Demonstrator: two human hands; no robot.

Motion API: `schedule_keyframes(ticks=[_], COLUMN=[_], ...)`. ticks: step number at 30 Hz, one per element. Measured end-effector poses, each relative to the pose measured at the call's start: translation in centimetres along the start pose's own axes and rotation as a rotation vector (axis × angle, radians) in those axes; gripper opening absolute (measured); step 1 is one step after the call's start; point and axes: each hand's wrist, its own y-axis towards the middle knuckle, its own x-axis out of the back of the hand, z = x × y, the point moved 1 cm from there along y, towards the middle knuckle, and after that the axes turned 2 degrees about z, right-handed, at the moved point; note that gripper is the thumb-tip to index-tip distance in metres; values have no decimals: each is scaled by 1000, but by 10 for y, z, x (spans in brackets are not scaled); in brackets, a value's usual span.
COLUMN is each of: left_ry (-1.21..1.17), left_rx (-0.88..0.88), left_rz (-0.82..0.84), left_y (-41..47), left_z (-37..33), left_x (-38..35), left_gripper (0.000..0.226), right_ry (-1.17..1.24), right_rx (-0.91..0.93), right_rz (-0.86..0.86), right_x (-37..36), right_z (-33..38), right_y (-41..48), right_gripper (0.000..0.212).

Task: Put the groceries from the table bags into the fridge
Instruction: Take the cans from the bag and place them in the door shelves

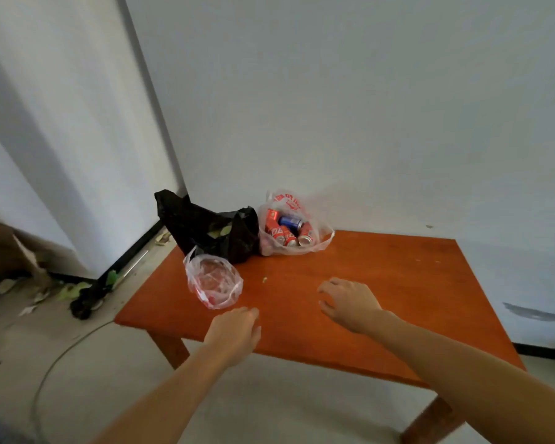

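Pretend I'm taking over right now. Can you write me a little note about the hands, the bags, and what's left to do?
Left hand: empty, open, over the near edge of the table, close to the small clear bag.
Right hand: empty, fingers spread, over the table's middle.
Three bags sit at the far left of the table: the small clear bag nearest, with something red inside; the black bag behind it; the clear bag of cans to the right of the black one.
Done: nothing that shows here; all bags look full.
Left: carry everything to the fridge, which is out of view.

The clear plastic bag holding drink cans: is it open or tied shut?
Open: the clear plastic bag gapes, showing red and blue cans inside.
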Motion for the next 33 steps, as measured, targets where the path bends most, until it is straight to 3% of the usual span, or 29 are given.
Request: schedule_keyframes(ticks=[10,20,25,29,33], left_ry=[77,161,304,396,493], left_rx=[-190,-449,-500,-536,-440], left_rz=[-4,45,15,-12,29], left_y=[179,339,420,497,558], left_z=[95,83,63,69,104], left_x=[15,0,-5,0,-8], left_gripper=[25,32,28,35,40], right_ry=[-19,40,-14,-85,-158], right_rx=[-148,-320,-242,-72,33], right_rz=[21,46,8,49,156], right_x=[-37,-55,-66,-87,-126], right_z=[-20,-77,-125,-151,-164], right_y=[170,238,294,361,416], right_gripper=[28,34,36,33,40])
